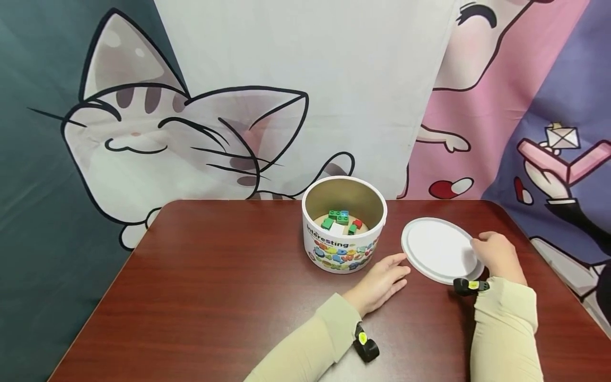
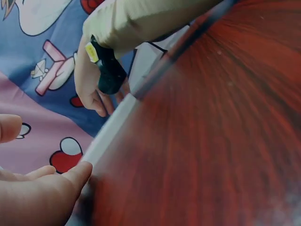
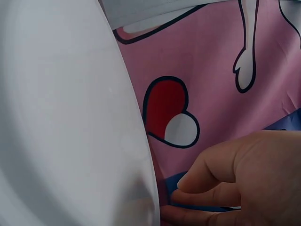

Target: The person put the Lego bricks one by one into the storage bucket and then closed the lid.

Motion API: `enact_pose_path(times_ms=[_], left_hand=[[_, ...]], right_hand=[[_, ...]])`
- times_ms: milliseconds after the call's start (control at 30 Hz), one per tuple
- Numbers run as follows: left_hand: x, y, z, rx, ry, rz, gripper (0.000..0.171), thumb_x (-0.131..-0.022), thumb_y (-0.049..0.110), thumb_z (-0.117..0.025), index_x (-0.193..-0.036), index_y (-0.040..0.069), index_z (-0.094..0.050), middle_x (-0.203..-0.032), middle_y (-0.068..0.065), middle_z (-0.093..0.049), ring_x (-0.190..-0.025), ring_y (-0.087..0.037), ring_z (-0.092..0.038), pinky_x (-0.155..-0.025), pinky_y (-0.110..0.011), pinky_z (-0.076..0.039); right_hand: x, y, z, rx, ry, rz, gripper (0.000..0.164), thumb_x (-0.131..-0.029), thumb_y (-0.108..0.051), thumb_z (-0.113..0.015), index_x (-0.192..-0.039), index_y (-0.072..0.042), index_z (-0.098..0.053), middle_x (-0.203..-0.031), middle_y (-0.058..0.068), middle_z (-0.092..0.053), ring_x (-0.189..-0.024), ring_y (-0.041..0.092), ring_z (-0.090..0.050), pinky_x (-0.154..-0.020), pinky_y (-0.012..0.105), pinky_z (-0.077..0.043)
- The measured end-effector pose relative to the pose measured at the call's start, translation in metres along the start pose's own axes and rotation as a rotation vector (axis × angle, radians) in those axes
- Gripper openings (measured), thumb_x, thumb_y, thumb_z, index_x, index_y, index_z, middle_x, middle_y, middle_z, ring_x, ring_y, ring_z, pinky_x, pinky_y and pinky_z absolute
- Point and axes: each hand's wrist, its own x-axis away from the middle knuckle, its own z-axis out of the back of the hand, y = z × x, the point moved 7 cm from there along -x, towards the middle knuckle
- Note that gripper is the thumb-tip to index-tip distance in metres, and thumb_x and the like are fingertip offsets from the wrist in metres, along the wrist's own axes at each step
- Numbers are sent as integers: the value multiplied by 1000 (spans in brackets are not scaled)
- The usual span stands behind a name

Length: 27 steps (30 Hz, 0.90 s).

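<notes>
A round white lid (image 1: 441, 250) lies to the right of a white tub (image 1: 341, 254) with colourful printing. My right hand (image 1: 501, 257) is at the lid's right edge, its fingertips right at the rim. In the right wrist view the thumb (image 3: 193, 176) stands just off the rim, and the other fingers reach the lid's edge. My left hand (image 1: 379, 284) has its fingers spread between the tub and the lid, with one fingertip right at the lid's near left rim. Inside the tub are several green building bricks (image 1: 342, 218), a red one (image 1: 357, 223) and a white piece (image 1: 337, 228).
Everything stands on a dark red wooden table (image 1: 200, 297). A cloth backdrop (image 1: 363, 69) with cartoon figures hangs right behind the table's far edge. Black wrist straps (image 1: 366, 347) sit on both sleeves.
</notes>
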Motion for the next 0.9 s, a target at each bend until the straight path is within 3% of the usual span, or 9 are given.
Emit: enact_pose_path(times_ms=[300,467,633,800,900], left_hand=[[-2,-7,7,10,6,-39,47,-106,12,-48,-148,-6,-42,-154,-21,-40,-145,-39,-35,-115,-48,-35],[-3,-6,9,13,12,-59,44,-107,14,-45,-146,-6,-44,-151,-22,-44,-144,-38,-37,-115,-48,-36],[-2,-3,11,-14,59,-76,42,-105,12,-49,-143,-6,-48,-148,-18,-48,-142,-34,-41,-113,-47,-38],[-1,3,11,-62,100,-113,45,-101,10,-52,-142,-8,-50,-147,-20,-50,-139,-32,-44,-115,-47,-36],[0,7,12,-29,131,-133,47,-99,8,-53,-143,-7,-49,-150,-20,-47,-140,-31,-44,-116,-48,-34]], right_hand=[[-3,-4,-8,-8,-31,-22,51,-98,-15,-43,-133,23,-44,-134,47,-42,-118,59,-45,-98,64,-44],[-6,-10,-14,12,-32,-21,48,-94,-10,-44,-130,21,-50,-132,45,-46,-112,56,-50,-91,61,-48],[-6,-14,-15,44,19,14,39,-89,-4,-47,-118,19,-61,-120,42,-57,-99,53,-56,-79,56,-51],[-5,-16,-15,44,31,38,36,-88,-3,-48,-113,17,-65,-115,40,-60,-97,53,-56,-79,57,-50],[-5,-17,-16,40,18,34,37,-87,-2,-49,-115,16,-65,-117,40,-59,-98,53,-55,-79,57,-49]])
